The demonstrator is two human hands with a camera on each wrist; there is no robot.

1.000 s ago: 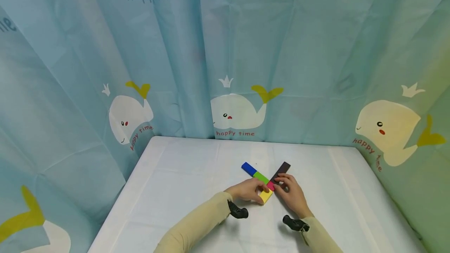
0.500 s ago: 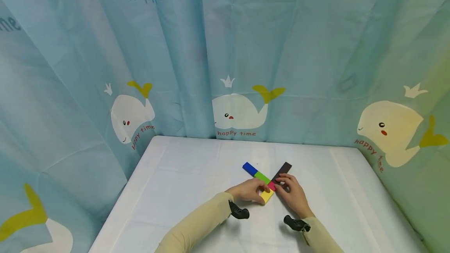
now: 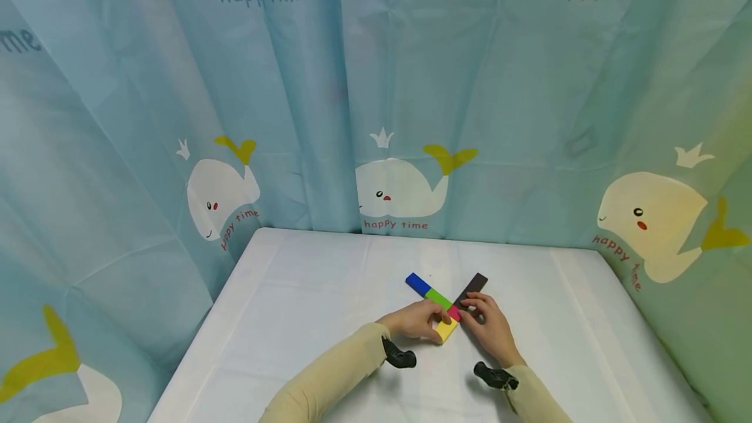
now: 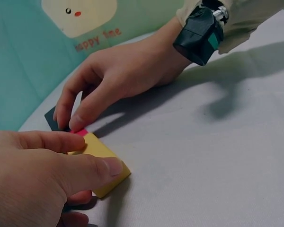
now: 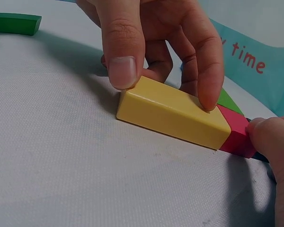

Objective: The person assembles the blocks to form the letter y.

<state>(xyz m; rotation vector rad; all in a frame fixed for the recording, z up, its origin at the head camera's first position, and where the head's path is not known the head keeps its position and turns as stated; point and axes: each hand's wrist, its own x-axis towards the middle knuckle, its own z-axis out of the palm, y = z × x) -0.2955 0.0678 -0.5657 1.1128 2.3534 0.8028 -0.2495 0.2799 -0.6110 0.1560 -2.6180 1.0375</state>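
Flat blocks lie in a diagonal row on the white table (image 3: 305,292): blue (image 3: 418,282), green (image 3: 437,297), pink (image 3: 454,312) and yellow (image 3: 445,329). A dark brown block (image 3: 472,288) angles off to the right from the pink one. My left hand (image 3: 442,322) pinches the yellow block (image 5: 175,113) between thumb and fingertip (image 5: 209,94). My right hand (image 3: 467,309) has curled fingers on the pink block (image 5: 236,135), one fingertip (image 4: 76,124) at its edge and another by the dark block (image 4: 51,118). The yellow block (image 4: 106,158) butts against the pink one.
Blue curtains with whale prints (image 3: 399,188) close the table in at the back and both sides. A black device (image 4: 201,30) sits on each wrist. A dark green object (image 5: 14,22) lies on the table behind my left hand.
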